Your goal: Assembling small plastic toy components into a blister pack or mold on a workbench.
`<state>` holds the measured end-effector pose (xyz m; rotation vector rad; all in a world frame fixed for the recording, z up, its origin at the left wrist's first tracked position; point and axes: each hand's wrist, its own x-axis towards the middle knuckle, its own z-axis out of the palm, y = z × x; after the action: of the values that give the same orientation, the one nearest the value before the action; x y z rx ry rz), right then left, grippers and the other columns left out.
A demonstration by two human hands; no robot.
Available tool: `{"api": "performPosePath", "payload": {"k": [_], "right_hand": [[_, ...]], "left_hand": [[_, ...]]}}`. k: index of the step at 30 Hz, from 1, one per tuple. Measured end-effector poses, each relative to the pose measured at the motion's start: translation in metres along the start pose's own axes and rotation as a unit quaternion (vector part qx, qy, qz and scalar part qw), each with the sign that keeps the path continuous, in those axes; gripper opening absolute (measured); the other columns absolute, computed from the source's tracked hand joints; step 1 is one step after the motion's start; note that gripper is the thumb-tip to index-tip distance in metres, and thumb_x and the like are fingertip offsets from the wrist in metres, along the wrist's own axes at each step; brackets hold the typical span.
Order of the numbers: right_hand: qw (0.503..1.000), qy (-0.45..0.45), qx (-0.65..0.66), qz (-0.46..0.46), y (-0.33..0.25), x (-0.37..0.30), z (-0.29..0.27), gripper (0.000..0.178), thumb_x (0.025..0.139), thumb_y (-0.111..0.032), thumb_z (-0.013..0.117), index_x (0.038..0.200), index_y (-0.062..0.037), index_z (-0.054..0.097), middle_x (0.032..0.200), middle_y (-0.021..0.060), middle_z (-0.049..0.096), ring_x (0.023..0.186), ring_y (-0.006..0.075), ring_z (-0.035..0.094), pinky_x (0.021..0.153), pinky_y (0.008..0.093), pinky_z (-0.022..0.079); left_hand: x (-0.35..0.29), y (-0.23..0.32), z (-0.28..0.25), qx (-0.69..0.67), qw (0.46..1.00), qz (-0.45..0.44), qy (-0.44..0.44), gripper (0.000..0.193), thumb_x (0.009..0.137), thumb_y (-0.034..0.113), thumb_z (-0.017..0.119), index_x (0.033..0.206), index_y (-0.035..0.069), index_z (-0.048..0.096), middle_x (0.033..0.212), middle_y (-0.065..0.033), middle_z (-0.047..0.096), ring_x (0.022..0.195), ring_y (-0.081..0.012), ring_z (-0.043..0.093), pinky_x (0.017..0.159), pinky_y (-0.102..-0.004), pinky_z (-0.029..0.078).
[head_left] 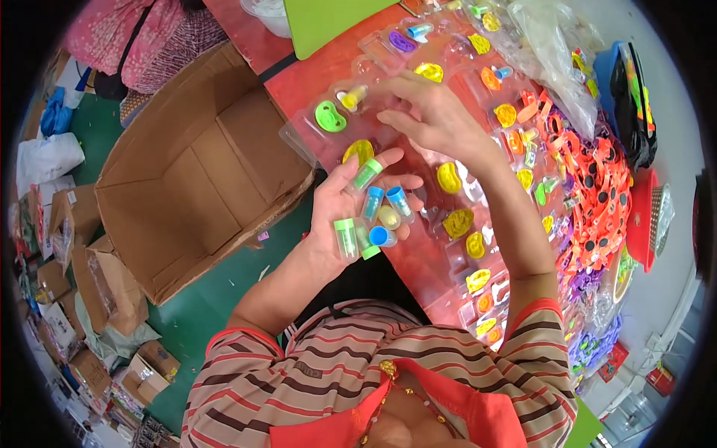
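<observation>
Palm up, my left hand (334, 216) cradles several small clear vials with coloured caps, among them a green-capped vial (346, 237) and a blue-capped vial (399, 201). The fingers curl loosely under the pile. My right hand (427, 112) is over the clear plastic blister trays (299, 142), its thumb and fingers apart with nothing seen between them. Just left of its fingertips, a yellow-capped vial (352, 97) lies in a tray beside a green plastic piece (329, 117). A yellow plastic piece (359, 153) sits near my left fingertips.
The red table (403, 261) bears rows of trays with yellow and orange pieces. A heap of orange strap-like pieces (590, 194) covers its right side. A large cardboard box (202, 179) stands at the left. A green panel (336, 22) rises at the far edge.
</observation>
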<state>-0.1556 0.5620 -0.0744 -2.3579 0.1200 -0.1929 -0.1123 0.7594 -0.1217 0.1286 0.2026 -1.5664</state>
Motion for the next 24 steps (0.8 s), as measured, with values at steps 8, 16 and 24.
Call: {"api": "performPosePath", "payload": {"k": [8,16,24], "right_hand": [[0.997,-0.061,0.032,0.019,-0.048,-0.085,0.012,0.019,0.078,-0.015,0.066,0.092,-0.0024,0.063,0.092,0.0142,0.056,0.09,0.0315,0.055,0.075,0.0413,0.045],[0.967,0.148,0.013,0.206,-0.065,-0.155,0.01,0.018,0.08,-0.005,0.063,0.098,-0.0017,0.06,0.083,0.0067,0.059,0.078,0.0165,0.056,0.069,0.0281,0.043],[0.907,0.257,-0.316,0.106,-0.033,-0.146,0.032,0.023,0.078,-0.004,0.063,0.1,-0.0058,0.06,0.094,0.0122,0.055,0.085,0.0303,0.054,0.075,0.0405,0.044]], "left_hand": [[-0.009,-0.03,-0.006,-0.047,0.988,-0.143,-0.019,0.064,0.094,0.055,0.031,0.123,0.001,0.05,0.104,-0.035,0.058,0.076,-0.0418,0.066,0.066,-0.0438,0.058],[-0.04,-0.076,-0.021,-0.039,0.977,-0.208,0.007,0.056,0.096,0.044,0.038,0.136,0.004,0.038,0.121,-0.0249,0.053,0.102,-0.0378,0.059,0.073,-0.0483,0.056],[-0.073,-0.112,-0.056,-0.055,0.941,-0.33,0.044,0.055,0.092,0.037,0.045,0.136,0.006,0.037,0.128,-0.0239,0.048,0.113,-0.0402,0.053,0.082,-0.0544,0.052]]}}
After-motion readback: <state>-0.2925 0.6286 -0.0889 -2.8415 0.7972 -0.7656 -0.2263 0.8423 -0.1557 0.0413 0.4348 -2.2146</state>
